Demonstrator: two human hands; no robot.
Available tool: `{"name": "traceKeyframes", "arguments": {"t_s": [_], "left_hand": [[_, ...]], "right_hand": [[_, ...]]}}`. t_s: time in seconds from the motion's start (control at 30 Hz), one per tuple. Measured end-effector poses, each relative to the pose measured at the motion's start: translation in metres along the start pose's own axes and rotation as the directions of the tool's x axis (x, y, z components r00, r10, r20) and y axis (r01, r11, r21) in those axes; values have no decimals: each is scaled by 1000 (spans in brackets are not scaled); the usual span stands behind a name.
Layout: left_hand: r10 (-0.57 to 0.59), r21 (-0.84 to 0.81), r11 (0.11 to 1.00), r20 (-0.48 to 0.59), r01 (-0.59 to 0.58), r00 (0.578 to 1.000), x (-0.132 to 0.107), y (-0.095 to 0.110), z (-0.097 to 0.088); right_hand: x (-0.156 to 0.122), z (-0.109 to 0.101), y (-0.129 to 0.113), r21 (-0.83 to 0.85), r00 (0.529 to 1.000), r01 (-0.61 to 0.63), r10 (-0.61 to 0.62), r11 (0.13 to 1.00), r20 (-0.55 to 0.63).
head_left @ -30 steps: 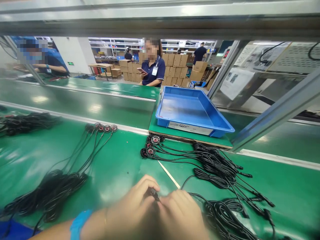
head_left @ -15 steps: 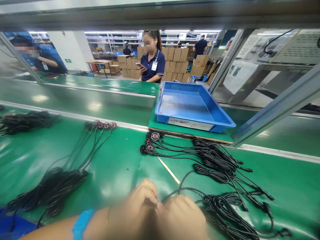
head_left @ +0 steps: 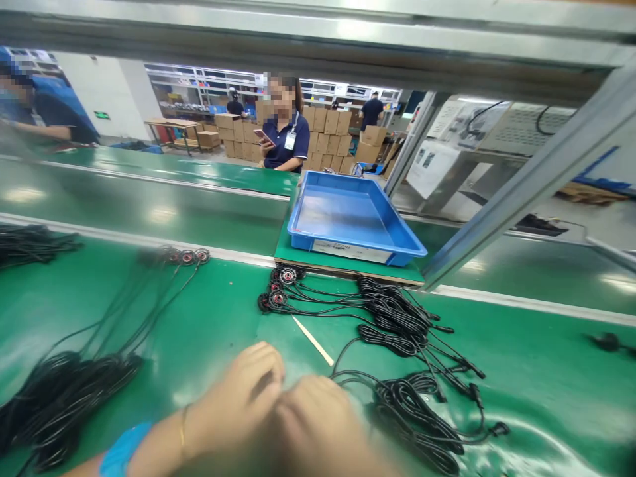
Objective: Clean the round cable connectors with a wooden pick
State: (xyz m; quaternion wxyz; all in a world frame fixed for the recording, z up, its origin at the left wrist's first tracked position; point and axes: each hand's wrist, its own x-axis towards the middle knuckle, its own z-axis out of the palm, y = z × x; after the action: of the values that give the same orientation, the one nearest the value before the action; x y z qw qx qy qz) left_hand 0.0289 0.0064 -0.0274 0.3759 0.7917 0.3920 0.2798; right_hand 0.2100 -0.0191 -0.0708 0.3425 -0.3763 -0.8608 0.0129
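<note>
The left hand [head_left: 241, 391] and right hand [head_left: 320, 417] curled close together, blurred; whether they pinched anything I could not tell; a coiled black cable [head_left: 408, 405] lay beside the right hand, one strand vanishing behind it; the view's left edge cut off a cable bundle [head_left: 64, 394].

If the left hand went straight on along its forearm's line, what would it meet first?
Probably the pale stick, though the left hand might pass above it; depth is unclear.
</note>
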Motion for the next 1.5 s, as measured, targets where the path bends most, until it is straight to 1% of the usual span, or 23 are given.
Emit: {"name": "traceKeyframes", "arguments": {"t_s": [0.07,0.13,0.17,0.2,0.23,0.3,0.33,0.4,0.5,0.67,0.77,0.87,0.93,0.97,1.0,1.03,1.1,1.13,1.17,1.2,1.3,1.43,1.5], "left_hand": [[-65,88,994,22,63,998,5,-5,-2],[-115,133,984,-19,117,993,9,-15,-5],[-128,137,981,-71,137,989,12,-22,-6],[-129,135,980,-143,148,981,15,-29,-8],[-120,136,979,-236,155,964,18,-37,-11],[-67,197,967,-422,164,904,25,-52,-18],[-50,225,959,-461,171,886,29,-59,-22],[-33,266,946,-486,184,873,36,-71,-27],[-32,282,941,-474,187,880,45,-82,-28],[-51,246,950,-483,191,874,52,-88,-22],[-69,214,956,-500,200,863,51,-89,-21],[-69,206,958,-510,200,857,50,-89,-21],[-67,210,956,-515,202,854,49,-90,-20],[-68,211,956,-517,204,853,49,-91,-19],[-69,210,956,-518,205,853,49,-92,-19],[-73,204,957,-515,205,854,50,-93,-19],[-86,183,962,-502,203,860,50,-95,-20],[-94,169,965,-494,202,864,50,-96,-21],[-104,154,967,-486,202,868,51,-96,-22],[-113,140,969,-480,203,870,51,-96,-22],[-136,98,974,-469,205,873,51,-96,-24],[-157,44,979,-470,200,869,50,-91,-25],[-163,8,982,-473,189,866,49,-87,-24]], "right_hand": [[3,-4,5,30,997,13,-15,999,70],[7,-19,20,-83,994,-39,47,996,96],[9,-32,32,-195,988,-106,126,975,90],[10,-46,46,-358,973,-173,216,918,84],[10,-60,62,-425,959,-227,277,876,60],[7,-85,95,-493,938,-287,346,821,29],[4,-93,110,-513,931,-292,362,807,40],[-1,-99,135,-528,924,-266,369,807,98],[-8,-98,152,-534,915,-229,368,814,168],[-6,-101,144,-545,902,-208,375,812,214],[-1,-105,131,-547,933,-197,326,814,149],[3,-106,121,-513,973,-151,219,845,75],[3,-109,117,-485,975,-146,210,862,80],[1,-112,116,-476,964,-170,246,863,102],[-1,-115,114,-468,941,-211,308,858,141],[-4,-120,113,-460,900,-268,390,846,194],[-9,-130,109,-467,775,-384,553,797,305],[-11,-135,108,-492,724,-415,605,766,331],[-11,-137,107,-532,698,-425,639,733,324],[-10,-137,107,-582,696,-419,658,697,288],[0,-125,113,-691,755,-370,634,621,166],[13,-96,125,-730,778,-293,598,618,194],[16,-88,129,-753,780,-276,597,597,187]]}}
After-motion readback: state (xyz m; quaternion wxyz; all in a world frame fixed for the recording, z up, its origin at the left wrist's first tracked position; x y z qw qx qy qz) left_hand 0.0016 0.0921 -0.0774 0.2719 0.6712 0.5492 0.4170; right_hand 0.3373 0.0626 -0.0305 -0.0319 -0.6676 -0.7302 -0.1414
